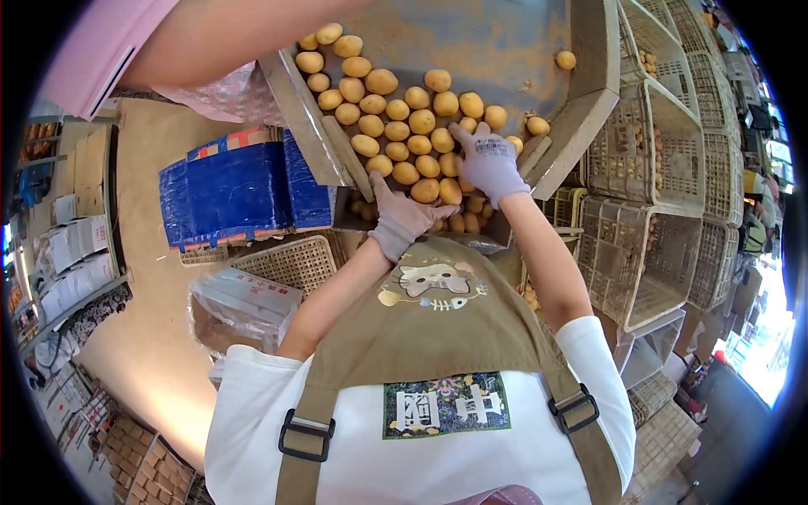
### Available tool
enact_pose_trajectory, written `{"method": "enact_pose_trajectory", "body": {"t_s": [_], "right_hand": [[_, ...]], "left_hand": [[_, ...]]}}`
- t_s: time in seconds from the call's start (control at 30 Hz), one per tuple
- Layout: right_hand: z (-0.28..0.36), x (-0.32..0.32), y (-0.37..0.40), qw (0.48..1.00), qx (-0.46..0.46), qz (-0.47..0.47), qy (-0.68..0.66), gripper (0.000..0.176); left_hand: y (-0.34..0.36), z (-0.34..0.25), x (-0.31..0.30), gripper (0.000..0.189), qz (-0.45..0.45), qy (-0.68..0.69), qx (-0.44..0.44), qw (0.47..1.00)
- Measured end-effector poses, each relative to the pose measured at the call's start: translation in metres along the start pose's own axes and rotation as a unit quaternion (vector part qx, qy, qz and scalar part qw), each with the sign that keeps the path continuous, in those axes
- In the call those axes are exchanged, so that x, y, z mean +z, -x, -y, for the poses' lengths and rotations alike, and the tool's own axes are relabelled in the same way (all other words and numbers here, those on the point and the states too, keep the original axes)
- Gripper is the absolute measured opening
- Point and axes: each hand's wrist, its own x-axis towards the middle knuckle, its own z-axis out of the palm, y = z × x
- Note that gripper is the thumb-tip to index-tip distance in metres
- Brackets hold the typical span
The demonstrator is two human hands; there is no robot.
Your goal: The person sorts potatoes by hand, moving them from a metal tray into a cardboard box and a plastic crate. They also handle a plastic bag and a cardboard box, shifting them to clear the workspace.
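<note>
Many small yellow potatoes (421,122) lie on a worn metal sorting tray (471,42) in front of me, massed toward its left side and near lip. My left hand (402,217), in a pale glove, is at the near left of the lip, thumb and fingers spread beside the front potatoes. In a light glove with printing on the back, my right hand (490,164) reaches over the right side of the pile, its fingers apart and touching potatoes. More potatoes (463,222) sit just below the lip, in a box (498,234) partly hidden by my hands and apron.
Another person's arm (227,42) with a pink sleeve crosses the upper left. Stacked plastic crates (644,261), some with potatoes, line the right. At left are a blue-covered box (223,194), a woven basket (290,265) and a plastic-wrapped carton (244,299).
</note>
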Motion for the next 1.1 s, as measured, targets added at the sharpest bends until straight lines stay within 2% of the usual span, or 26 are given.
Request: {"method": "enact_pose_trajectory", "body": {"t_s": [0.03, 0.13, 0.17, 0.2, 0.27, 0.3, 0.33, 0.37, 0.4, 0.47, 0.5, 0.53, 0.57, 0.6, 0.67, 0.7, 0.73, 0.8, 0.87, 0.9, 0.93, 0.97, 1.0, 1.03, 1.07, 1.1], "right_hand": [[0.0, 0.0, -0.008, 1.0, 0.007, 0.012, -0.007, 0.039], [-0.006, -0.006, -0.004, 0.98, -0.077, -0.112, -0.144, 0.025], [-0.009, -0.019, 0.01, 0.967, -0.112, -0.149, -0.173, 0.026], [-0.016, -0.038, 0.023, 0.935, -0.203, -0.227, -0.182, 0.034], [-0.071, -0.056, 0.038, 0.913, -0.192, -0.36, 0.006, 0.035], [-0.123, -0.058, 0.052, 0.941, -0.062, -0.326, -0.071, 0.039], [-0.162, -0.06, 0.056, 0.91, 0.056, -0.408, 0.038, 0.048], [-0.164, -0.089, 0.069, 0.884, 0.29, -0.298, 0.212, 0.054], [-0.192, -0.075, 0.072, 0.835, 0.281, -0.421, 0.216, 0.058], [-0.137, -0.094, 0.07, 0.898, 0.137, -0.41, 0.075, 0.058], [-0.124, -0.08, 0.064, 0.925, 0.009, -0.38, -0.028, 0.053], [-0.073, -0.082, 0.06, 0.952, -0.018, -0.295, -0.081, 0.047], [-0.047, -0.054, 0.051, 0.952, -0.086, -0.278, -0.098, 0.047], [-0.015, -0.04, 0.049, 0.987, -0.096, -0.123, -0.044, 0.048], [0.011, 0.005, 0.043, 0.941, -0.29, -0.155, -0.083, 0.047], [0.009, 0.017, 0.032, 0.955, -0.247, -0.161, -0.034, 0.047], [0.005, 0.023, 0.016, 0.965, -0.203, -0.164, 0.017, 0.046], [0.021, 0.018, -0.001, 0.966, -0.079, -0.244, 0.02, 0.045], [0.055, 0.006, -0.012, 0.983, -0.157, -0.085, -0.04, 0.048], [0.073, 0.011, -0.007, 0.959, -0.259, -0.119, -0.009, 0.047], [0.081, 0.026, -0.012, 0.917, -0.348, -0.186, -0.052, 0.044], [0.074, 0.033, -0.024, 0.925, -0.33, -0.185, -0.037, 0.043], [0.067, 0.035, -0.032, 0.932, -0.313, -0.181, -0.024, 0.043], [0.055, 0.03, -0.033, 0.952, -0.25, -0.176, -0.011, 0.047], [0.04, 0.038, -0.032, 0.955, -0.188, -0.229, -0.006, 0.052], [0.027, 0.028, -0.021, 0.967, -0.142, -0.21, 0.02, 0.056]], "left_hand": [[0.0, -0.001, -0.003, 0.113, 0.015, -0.009, 0.003, 1.0], [0.002, -0.004, -0.002, 0.111, 0.054, -0.039, 0.003, 0.998], [0.003, -0.002, 0.002, 0.107, -0.01, -0.014, 0.015, 1.0], [0.004, -0.002, 0.003, 0.107, -0.01, -0.009, 0.015, 1.0], [0.004, -0.002, 0.001, 0.106, -0.009, 0.002, 0.008, 1.0], [0.003, 0.0, 0.0, 0.107, 0.012, -0.012, 0.023, 1.0], [0.003, 0.002, -0.001, 0.108, 0.001, 0.001, 0.013, 1.0], [0.004, 0.002, -0.001, 0.108, -0.009, 0.012, 0.003, 1.0], [0.001, 0.001, 0.0, 0.109, -0.017, 0.02, -0.005, 1.0], [-0.003, 0.004, -0.001, 0.111, -0.017, 0.016, -0.004, 1.0], [-0.004, 0.003, -0.003, 0.111, -0.038, 0.03, -0.01, 0.999], [-0.004, 0.003, -0.004, 0.111, -0.057, 0.045, -0.014, 0.997], [-0.002, 0.004, -0.002, 0.11, -0.027, -0.013, -0.004, 1.0], [-0.002, 0.003, -0.001, 0.108, -0.052, -0.01, 0.001, 0.999], [0.0, -0.001, -0.001, 0.104, -0.102, 0.001, 0.015, 0.995], [0.001, -0.003, -0.018, 0.097, 0.06, -0.065, 0.001, 0.996], [-0.002, 0.0, -0.016, 0.092, 0.043, -0.112, 0.079, 0.99], [0.01, 0.001, -0.004, 0.088, 0.083, -0.1, 0.02, 0.991], [-0.009, -0.008, -0.05, 0.089, 0.223, 0.001, -0.03, 0.974], [-0.017, -0.01, -0.066, 0.089, 0.291, 0.052, -0.057, 0.954], [-0.009, -0.004, -0.043, 0.093, 0.171, 0.242, -0.058, 0.953], [-0.003, 0.001, -0.018, 0.095, 0.055, 0.081, -0.004, 0.995], [0.003, 0.004, 0.001, 0.097, -0.066, -0.082, 0.053, 0.993], [0.005, 0.003, 0.007, 0.097, -0.087, -0.068, 0.054, 0.992], [0.007, 0.001, 0.006, 0.094, -0.06, -0.044, 0.062, 0.995], [0.005, -0.001, -0.002, 0.092, -0.037, -0.021, 0.061, 0.997]]}}
